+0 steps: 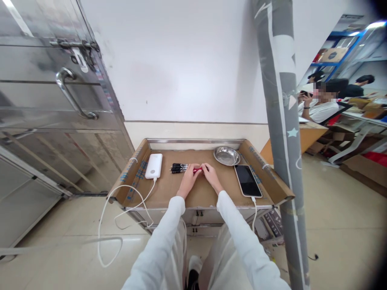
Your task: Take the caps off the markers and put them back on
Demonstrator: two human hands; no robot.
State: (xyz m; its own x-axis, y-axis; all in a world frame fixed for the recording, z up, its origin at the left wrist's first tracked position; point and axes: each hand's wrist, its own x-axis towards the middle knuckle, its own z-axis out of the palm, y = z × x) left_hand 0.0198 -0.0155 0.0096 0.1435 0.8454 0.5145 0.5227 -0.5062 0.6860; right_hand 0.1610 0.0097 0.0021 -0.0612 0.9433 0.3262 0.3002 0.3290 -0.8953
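Two-handed pinch on a slim red item (197, 170) above the cardboard-covered tabletop (169, 194). The item lies between the left hand (188, 178) and the right hand (211, 176), whose fingertips nearly meet; each hand appears to close thumb and fingers on it, though from where I stand its exact kind is too small to tell. Just left of the left hand, dark pen-like pieces (177, 168) lie side by side; whether the hand touches them is unclear. Beyond the right hand and to its right: a metal dish (226, 156); farther right, a phone (248, 180). Well left of the left hand: a white power bank (154, 166). For good handling, both pinches are best set in line with the item's length, pressing lightly, one hand steadying while the other moves, with the left knuckles clear of the loose pieces, which could roll.
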